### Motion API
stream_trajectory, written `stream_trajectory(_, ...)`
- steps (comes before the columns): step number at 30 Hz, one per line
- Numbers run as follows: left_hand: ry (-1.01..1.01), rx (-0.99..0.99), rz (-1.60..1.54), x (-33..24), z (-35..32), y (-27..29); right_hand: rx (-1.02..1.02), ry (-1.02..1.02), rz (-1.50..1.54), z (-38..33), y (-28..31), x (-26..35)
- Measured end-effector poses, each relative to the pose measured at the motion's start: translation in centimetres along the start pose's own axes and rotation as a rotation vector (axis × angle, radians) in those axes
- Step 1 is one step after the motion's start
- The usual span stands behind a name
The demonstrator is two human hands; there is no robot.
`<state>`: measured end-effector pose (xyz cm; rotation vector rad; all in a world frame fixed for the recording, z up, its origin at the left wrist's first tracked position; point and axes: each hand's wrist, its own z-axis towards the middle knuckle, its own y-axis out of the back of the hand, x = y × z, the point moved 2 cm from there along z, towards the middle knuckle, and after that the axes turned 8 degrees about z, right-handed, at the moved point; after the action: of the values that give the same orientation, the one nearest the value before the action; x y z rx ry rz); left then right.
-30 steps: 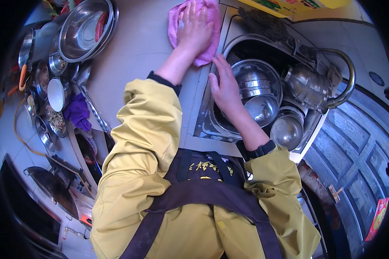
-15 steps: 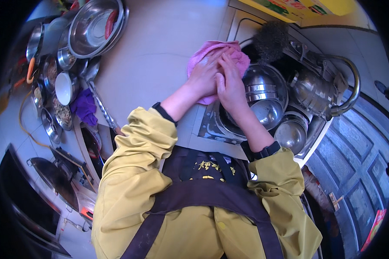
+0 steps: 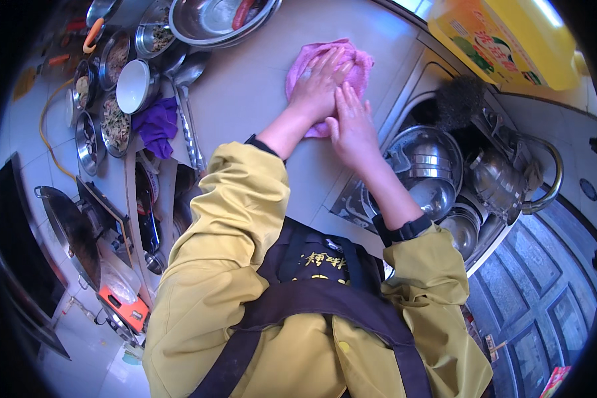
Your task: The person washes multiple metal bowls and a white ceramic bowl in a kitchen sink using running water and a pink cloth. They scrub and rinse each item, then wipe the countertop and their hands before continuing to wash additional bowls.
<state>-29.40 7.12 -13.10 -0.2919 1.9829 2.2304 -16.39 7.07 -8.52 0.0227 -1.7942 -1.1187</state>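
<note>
A crumpled, fluffy pink cloth (image 3: 361,69) lies on the smooth, pale tiled table (image 3: 245,93), under the flattened left hand (image 3: 317,89). The right hand (image 3: 357,136) is extended alongside, fingertips at the left. The cloth looks light, soft and unbreakable, easiest gathered by its bunched rim. Yellow lettering (image 3: 328,259) marks the dark fabric apron (image 3: 284,262); a printed label (image 3: 487,43) covers the yellow plastic jug (image 3: 556,63).
</note>
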Motion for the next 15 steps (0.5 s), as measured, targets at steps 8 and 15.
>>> stream_trajectory(8,0.113,-0.166,-0.04,4.4,1.1,-0.2,-0.008,-0.064,-0.051,0.9,-1.8,1.4)
stream_trajectory(15,0.257,-0.167,-0.018,10.0,-6.7,2.2,0.051,-0.022,-0.1,0.7,-4.9,4.9)
